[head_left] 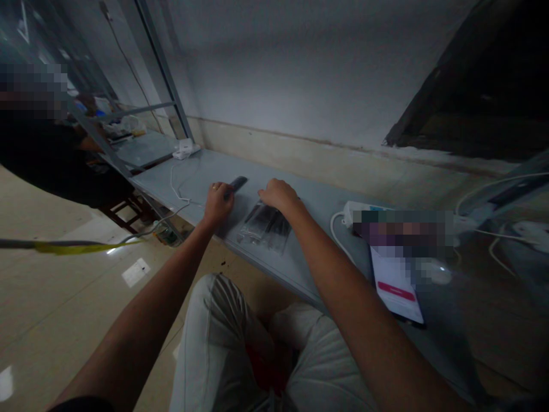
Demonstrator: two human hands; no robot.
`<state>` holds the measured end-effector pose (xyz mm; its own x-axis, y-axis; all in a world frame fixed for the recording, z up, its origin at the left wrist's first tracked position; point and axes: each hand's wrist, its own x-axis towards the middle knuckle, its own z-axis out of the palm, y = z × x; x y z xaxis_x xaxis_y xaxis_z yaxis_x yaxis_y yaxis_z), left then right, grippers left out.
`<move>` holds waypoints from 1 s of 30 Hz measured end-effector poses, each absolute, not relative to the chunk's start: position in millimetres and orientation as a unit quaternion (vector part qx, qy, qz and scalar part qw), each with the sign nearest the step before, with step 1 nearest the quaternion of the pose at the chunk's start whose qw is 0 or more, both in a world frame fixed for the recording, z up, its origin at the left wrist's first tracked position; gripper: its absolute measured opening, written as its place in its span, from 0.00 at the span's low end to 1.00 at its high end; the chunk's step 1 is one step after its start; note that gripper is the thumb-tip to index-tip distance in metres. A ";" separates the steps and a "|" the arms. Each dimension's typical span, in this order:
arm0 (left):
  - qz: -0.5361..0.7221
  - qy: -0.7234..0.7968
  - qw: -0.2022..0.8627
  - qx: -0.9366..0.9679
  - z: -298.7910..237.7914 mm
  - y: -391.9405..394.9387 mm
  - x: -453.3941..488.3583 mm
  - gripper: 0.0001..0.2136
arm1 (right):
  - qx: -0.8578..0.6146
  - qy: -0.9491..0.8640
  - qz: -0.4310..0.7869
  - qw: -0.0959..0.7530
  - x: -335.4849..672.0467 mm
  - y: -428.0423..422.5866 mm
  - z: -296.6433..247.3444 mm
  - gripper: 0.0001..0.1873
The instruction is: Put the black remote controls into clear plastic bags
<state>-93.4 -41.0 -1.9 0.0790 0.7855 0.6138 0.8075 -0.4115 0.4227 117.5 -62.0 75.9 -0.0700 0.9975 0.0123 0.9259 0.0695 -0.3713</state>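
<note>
My left hand [218, 203] is closed around a dark, flat, narrow piece [238, 183] whose far end sticks out beyond the fingers; its exact kind is unclear. My right hand [279, 195] bends down over the far edge of a clear plastic bag [253, 232], fingers pinched on it. Dark items show through the shiny film, too blurred to name. The bag lies flat on the grey table [214, 163], near its front edge. My right fingertips are partly hidden behind the hand.
On my right lie a phone [397, 286] with a lit screen and a white power strip [358, 214] with cables. A white socket block [186, 149] sits at the far left. A metal post [165, 74] rises there. A person in dark clothing [43, 154] sits at left.
</note>
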 end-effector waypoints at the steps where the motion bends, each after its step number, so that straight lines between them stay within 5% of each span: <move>1: -0.375 -0.561 0.051 -0.736 0.6 -36.2 -95.8 0.10 | -0.663 -0.724 0.136 0.134 116.9 -62.4 76.4 0.24; 6: -0.188 -0.707 0.073 -0.678 3.4 -25.5 -102.1 0.25 | -0.653 -0.732 0.145 0.133 114.0 -64.0 79.0 0.22; 18: 0.030 -0.693 -0.049 -0.719 36.4 -10.5 -105.2 0.19 | -0.642 -0.725 0.173 0.178 106.5 -64.4 74.4 0.18; 22: -0.055 -0.732 -0.070 -0.675 28.2 -18.8 -105.4 0.16 | -0.656 -0.680 0.197 0.260 104.0 -57.9 71.3 0.21; 27: -0.283 -0.663 0.023 -0.692 6.6 -48.6 -93.4 0.18 | -0.614 -0.593 0.335 0.398 97.2 -51.7 67.6 0.36; 30: -0.316 -0.612 0.033 -0.724 -1.8 -62.6 -82.0 0.15 | -0.559 -0.592 0.376 0.443 92.8 -50.4 68.1 0.34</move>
<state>-82.0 -62.6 -1.8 0.0510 0.8655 0.4983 0.9075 -0.2485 0.3387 92.8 -50.4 68.1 0.0168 0.9945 0.1037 0.3283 0.0925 -0.9400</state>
